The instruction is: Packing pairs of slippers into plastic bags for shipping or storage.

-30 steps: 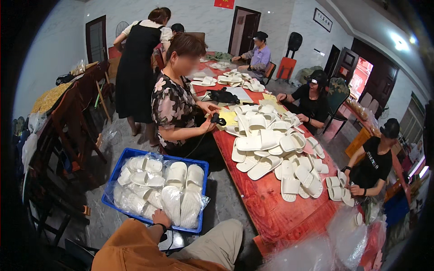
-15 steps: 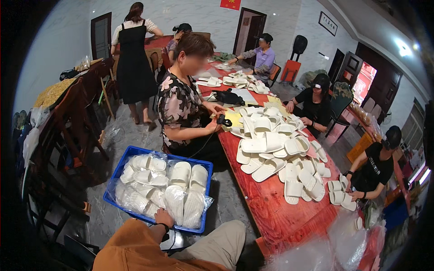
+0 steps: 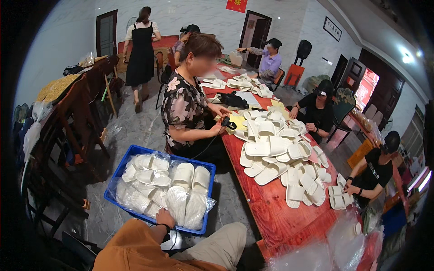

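In the head view, the left hand (image 3: 166, 218) is seen at seven o'clock, at the near edge of a blue crate (image 3: 212, 177) filled with bagged white slippers (image 3: 177, 201); whether the fingers are closed cannot be told. Loose slippers (image 3: 272, 146) are heaped between three and four.

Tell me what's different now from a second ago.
The standing person in the black dress has walked farther back into the room. At the far end of the red table, the person in purple now holds up a pale item. Unchanged: the wearer's left hand at the bagged slippers in the blue crate.
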A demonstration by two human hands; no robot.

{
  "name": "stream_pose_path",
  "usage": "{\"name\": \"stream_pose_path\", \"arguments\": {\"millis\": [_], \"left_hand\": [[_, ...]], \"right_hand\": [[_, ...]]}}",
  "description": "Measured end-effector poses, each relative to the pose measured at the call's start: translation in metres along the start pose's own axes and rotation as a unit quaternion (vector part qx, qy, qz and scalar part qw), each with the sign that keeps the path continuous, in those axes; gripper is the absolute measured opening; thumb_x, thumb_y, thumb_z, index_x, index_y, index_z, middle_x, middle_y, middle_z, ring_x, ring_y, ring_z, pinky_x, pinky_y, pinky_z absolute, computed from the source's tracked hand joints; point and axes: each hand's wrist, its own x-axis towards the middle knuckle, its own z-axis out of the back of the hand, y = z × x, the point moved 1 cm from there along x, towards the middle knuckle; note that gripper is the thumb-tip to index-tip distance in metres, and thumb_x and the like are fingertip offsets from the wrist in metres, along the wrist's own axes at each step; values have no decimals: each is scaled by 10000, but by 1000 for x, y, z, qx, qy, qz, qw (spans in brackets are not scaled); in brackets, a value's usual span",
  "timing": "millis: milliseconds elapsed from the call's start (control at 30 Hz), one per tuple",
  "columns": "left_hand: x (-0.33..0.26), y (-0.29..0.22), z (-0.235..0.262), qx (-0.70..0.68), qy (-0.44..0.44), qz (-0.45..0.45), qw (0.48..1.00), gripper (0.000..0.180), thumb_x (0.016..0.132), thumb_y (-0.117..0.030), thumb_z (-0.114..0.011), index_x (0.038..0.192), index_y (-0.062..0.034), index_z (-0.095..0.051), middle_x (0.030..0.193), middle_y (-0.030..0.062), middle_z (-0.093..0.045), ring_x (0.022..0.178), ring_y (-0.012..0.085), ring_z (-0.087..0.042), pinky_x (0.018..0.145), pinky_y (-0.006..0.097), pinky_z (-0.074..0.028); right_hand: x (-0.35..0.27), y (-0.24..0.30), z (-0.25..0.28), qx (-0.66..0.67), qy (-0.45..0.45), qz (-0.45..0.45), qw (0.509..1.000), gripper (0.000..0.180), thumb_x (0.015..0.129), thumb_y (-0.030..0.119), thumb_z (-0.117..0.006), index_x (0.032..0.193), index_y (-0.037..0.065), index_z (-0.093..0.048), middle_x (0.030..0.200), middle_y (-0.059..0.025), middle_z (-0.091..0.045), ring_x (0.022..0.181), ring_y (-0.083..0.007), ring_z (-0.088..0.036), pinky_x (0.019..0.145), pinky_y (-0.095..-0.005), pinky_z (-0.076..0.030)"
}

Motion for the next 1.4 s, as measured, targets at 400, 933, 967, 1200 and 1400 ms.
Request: {"name": "stream_pose_path", "arguments": {"millis": [400,933,967,1200,1400], "left_hand": [[-1,-5,8,-19,20,11,1000,391,827,-228,-554,1135,-9,-653,1308,152,-520,1266,307,-444,1069,477,-338],[0,-3,3,-14,8,5,1000,395,809,-244,-573,1115,-8,-657,1278,148,-523,1246,302,-453,1051,469,-349],[0,-4,5,-14,7,3,1000,395,809,-244,-573,1115,-8,-657,1278,148,-523,1246,302,-453,1051,469,-349],[-1,-5,6,-11,-3,-5,1000,366,817,-218,-554,1097,-8,-661,1240,154,-537,1219,310,-470,1035,476,-360],[-1,-6,3,-12,9,3,1000,376,824,-223,-546,1108,-6,-662,1293,155,-531,1247,311,-465,1054,483,-354]], "right_hand": [[33,-71,21,-85,47,103,990,296,970,231,-499,730,60,-530,671,-64,-502,650,-182,-430,601,-401,-399],[35,-79,19,-129,28,127,983,226,973,190,-571,797,54,-610,672,-62,-572,600,-178,-512,547,-358,-426],[28,-63,15,-129,23,115,985,218,972,186,-574,801,55,-608,674,-64,-578,600,-177,-516,548,-357,-431],[35,-80,18,-85,10,84,993,215,967,190,-588,808,49,-617,669,-72,-592,588,-176,-519,548,-356,-439],[19,-39,10,13,2,60,998,186,964,187,-598,841,51,-629,666,-66,-593,571,-180,-520,526,-349,-428]]}}
